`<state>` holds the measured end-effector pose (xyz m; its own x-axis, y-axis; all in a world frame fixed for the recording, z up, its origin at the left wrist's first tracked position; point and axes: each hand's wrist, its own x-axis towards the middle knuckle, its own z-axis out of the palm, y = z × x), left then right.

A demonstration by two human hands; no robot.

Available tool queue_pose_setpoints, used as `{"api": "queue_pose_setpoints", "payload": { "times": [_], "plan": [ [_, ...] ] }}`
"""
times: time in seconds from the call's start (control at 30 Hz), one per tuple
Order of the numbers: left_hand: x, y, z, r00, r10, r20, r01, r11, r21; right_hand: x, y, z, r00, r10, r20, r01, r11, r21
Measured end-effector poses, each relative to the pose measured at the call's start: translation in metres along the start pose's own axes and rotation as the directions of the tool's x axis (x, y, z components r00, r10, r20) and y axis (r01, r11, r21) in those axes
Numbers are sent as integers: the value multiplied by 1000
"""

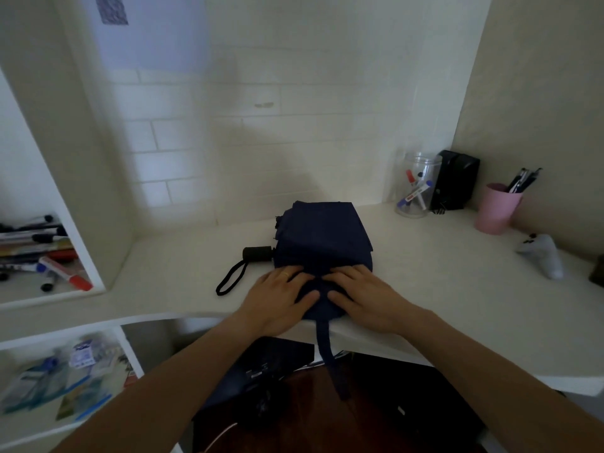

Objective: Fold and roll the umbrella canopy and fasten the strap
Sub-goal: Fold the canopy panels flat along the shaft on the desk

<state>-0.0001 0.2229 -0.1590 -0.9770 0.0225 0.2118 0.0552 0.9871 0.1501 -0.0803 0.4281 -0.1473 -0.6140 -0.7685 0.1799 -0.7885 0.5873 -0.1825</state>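
A dark navy umbrella canopy (322, 237) lies folded flat on the white desk (425, 289), its near edge at the desk's front. The black handle (257, 253) sticks out to the left, with a black wrist loop (230, 277) trailing from it. The navy strap (325, 344) hangs down over the desk's front edge. My left hand (277, 297) and my right hand (359, 294) rest side by side on the near edge of the canopy, fingers curled over the fabric and thumbs pinching a fold between them.
At the back right stand a clear jar of markers (414, 188), a black box (456, 179) and a pink cup of pens (498, 207). A white game controller (542, 256) lies at the right. Shelves at left hold markers (62, 273) and packets (65, 377).
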Motion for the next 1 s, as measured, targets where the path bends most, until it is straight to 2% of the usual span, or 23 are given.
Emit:
{"api": "queue_pose_setpoints", "payload": {
  "times": [0.17,0.27,0.37,0.5,0.6,0.73,0.83,0.93,1.0],
  "plan": [
    [22,-14,1,999,-5,38,4,999,33,17,15,-2,995,31,92,-32,999,14],
    [16,-15,0,998,52,19,-53,992,116,16,21,-6,994,37,100,-42,998,51],
    [3,-18,1,993,117,7,-116,983,141,2,23,-2,989,-9,146,10,1000,-2],
    [-8,-24,7,980,143,140,-157,983,96,-11,26,1,955,-1,297,14,999,-43],
    [-13,-25,5,973,121,194,-141,986,92,-14,23,-1,956,12,294,-8,1000,-14],
    [-19,-28,-3,964,92,251,-130,982,137,-23,27,-2,942,31,334,4,995,-103],
    [-24,-36,-15,958,57,282,-107,981,165,-27,31,-12,937,68,343,-36,994,-100],
    [-27,-38,-17,956,52,287,-106,979,173,-29,18,-14,959,-8,282,18,999,-34],
    [-31,-36,-19,951,56,304,-105,983,148,-34,8,-12,947,-71,313,86,996,-36]
  ]
}}
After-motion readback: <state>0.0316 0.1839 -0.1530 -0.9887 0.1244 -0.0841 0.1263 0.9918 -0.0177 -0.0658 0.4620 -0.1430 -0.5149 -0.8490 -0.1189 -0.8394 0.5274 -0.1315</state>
